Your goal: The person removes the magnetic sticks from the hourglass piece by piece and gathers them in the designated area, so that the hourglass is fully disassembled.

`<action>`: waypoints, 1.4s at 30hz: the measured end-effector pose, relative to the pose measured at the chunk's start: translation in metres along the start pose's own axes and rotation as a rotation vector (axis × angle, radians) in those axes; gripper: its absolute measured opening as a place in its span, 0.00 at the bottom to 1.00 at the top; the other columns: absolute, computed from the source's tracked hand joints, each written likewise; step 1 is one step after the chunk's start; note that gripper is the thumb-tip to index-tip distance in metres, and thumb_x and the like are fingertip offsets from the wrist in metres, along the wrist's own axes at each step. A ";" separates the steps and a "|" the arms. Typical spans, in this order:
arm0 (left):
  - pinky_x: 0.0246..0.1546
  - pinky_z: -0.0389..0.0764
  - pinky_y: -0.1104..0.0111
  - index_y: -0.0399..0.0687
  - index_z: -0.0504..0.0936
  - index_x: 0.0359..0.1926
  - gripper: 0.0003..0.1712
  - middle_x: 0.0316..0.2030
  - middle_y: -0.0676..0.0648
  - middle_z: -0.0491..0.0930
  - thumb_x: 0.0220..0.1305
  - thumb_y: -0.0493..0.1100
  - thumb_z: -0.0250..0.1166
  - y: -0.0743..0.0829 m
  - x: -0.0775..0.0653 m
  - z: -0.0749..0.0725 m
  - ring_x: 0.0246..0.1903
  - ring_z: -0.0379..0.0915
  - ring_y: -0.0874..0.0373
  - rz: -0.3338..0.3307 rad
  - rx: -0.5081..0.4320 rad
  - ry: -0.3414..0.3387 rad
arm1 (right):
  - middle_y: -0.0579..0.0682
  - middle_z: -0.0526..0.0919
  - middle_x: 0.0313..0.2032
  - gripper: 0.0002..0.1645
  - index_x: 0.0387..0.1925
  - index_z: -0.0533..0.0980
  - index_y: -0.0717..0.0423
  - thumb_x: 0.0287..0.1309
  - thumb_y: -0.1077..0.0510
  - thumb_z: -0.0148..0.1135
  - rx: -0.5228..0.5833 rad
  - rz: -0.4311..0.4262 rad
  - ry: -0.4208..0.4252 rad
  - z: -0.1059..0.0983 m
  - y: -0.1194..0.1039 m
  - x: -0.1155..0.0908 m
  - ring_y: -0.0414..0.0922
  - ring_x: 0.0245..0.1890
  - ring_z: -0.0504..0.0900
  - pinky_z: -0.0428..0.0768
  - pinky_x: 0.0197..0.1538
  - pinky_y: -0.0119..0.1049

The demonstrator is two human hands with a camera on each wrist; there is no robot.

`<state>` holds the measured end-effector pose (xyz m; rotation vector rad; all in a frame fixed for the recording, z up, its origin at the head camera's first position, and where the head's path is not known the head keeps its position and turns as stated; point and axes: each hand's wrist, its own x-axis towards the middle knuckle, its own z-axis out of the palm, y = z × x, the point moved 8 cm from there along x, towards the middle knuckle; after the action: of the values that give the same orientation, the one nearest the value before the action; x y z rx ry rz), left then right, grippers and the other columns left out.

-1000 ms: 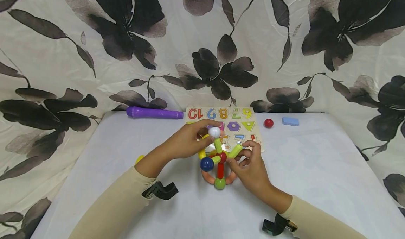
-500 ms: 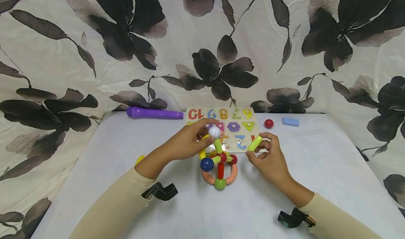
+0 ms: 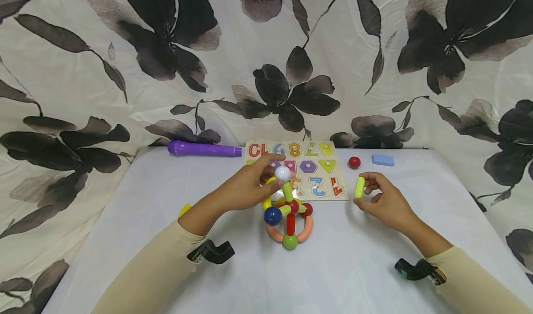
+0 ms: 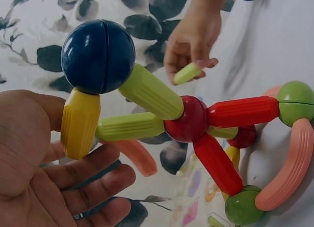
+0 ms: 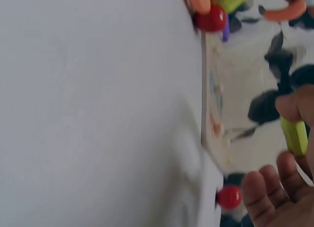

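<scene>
A magnetic ball-and-stick model stands at the middle of the table, built from red, lime, yellow and salmon sticks with coloured balls. My left hand holds its top, thumb and index finger beside the white ball; the left wrist view hides that ball. The dark blue ball and a yellow stick show close to the palm there. To the right, my right hand pinches a loose lime-green stick upright between thumb and fingers, apart from the model.
Behind the model lies a number-and-shape puzzle board. A purple toy microphone lies at the back left. A red ball and a light blue block sit at the back right. Something yellow peeks from behind the left forearm.
My right hand has pulled the lime-green stick off the model and moved right with it, turning it more upright. The left hand stays at the model's top.
</scene>
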<state>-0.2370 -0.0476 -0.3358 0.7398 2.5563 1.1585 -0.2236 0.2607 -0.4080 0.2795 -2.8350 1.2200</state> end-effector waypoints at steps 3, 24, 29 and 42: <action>0.56 0.79 0.58 0.52 0.62 0.75 0.36 0.54 0.48 0.83 0.72 0.44 0.67 0.000 0.000 0.000 0.53 0.78 0.55 0.007 0.005 0.003 | 0.54 0.76 0.47 0.39 0.64 0.69 0.62 0.52 0.62 0.78 -0.051 -0.010 -0.078 -0.004 0.014 -0.002 0.51 0.44 0.75 0.78 0.39 0.28; 0.55 0.80 0.57 0.52 0.64 0.74 0.36 0.56 0.47 0.80 0.71 0.47 0.68 -0.001 -0.002 -0.001 0.52 0.77 0.53 -0.009 0.013 0.010 | 0.50 0.80 0.56 0.39 0.62 0.79 0.53 0.48 0.48 0.83 -0.191 -0.055 -0.319 -0.012 0.060 -0.033 0.52 0.56 0.75 0.77 0.60 0.42; 0.53 0.81 0.59 0.52 0.65 0.74 0.35 0.56 0.46 0.80 0.71 0.47 0.67 -0.001 -0.002 -0.001 0.53 0.77 0.52 -0.010 0.003 0.022 | 0.52 0.79 0.55 0.39 0.61 0.79 0.49 0.46 0.48 0.83 -0.220 -0.062 -0.302 -0.012 0.058 -0.036 0.54 0.56 0.72 0.73 0.57 0.56; 0.47 0.83 0.60 0.56 0.67 0.73 0.24 0.54 0.46 0.81 0.81 0.50 0.50 -0.004 -0.001 0.001 0.47 0.81 0.51 0.030 -0.095 0.015 | 0.54 0.75 0.61 0.45 0.68 0.72 0.51 0.51 0.44 0.81 -0.178 -0.056 -0.211 -0.009 0.017 -0.026 0.55 0.56 0.69 0.75 0.53 0.57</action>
<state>-0.2368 -0.0498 -0.3397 0.7523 2.4908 1.2890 -0.2017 0.2825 -0.4172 0.5026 -3.0639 0.9727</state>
